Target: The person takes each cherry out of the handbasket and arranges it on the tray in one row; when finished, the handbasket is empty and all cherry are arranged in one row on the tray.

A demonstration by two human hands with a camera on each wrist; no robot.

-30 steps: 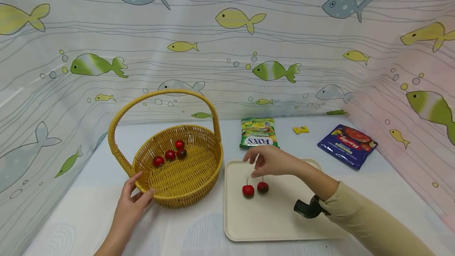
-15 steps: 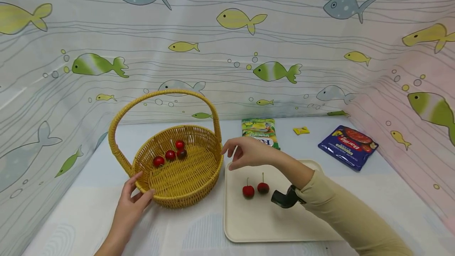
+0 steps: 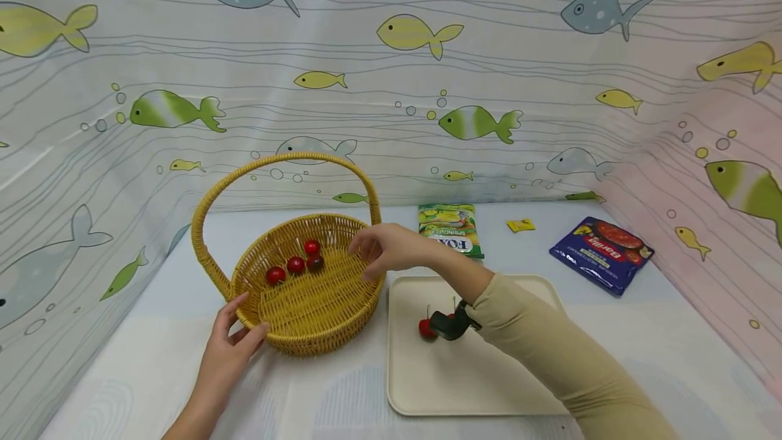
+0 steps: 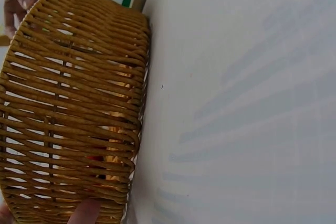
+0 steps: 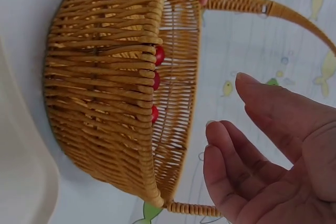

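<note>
A yellow wicker basket (image 3: 324, 301) with a tall hoop handle stands left of centre, holding several red cherries (image 3: 296, 265) at its back left. My left hand (image 3: 227, 352) grips the basket's left front rim; its thumb (image 4: 85, 212) lies against the outer wall in the left wrist view. Over the basket's right rim hovers my right hand (image 3: 394, 250). Its loosely bent fingers and thumb stand apart with nothing between them in the right wrist view. On the beige tray (image 3: 476, 386) lie two stemmed cherries (image 3: 426, 328), one mostly hidden behind the black wrist camera (image 3: 451, 323).
Behind the tray lie a green Fox's packet (image 3: 451, 228), a small yellow wrapped sweet (image 3: 520, 225) and a blue Barilla pouch (image 3: 601, 254). A fish-patterned curtain (image 3: 342, 107) encloses the table's back and sides.
My right hand has moved left from above the tray's cherries to the basket's right rim. The left hand keeps its place on the basket, and both cherries stay on the tray.
</note>
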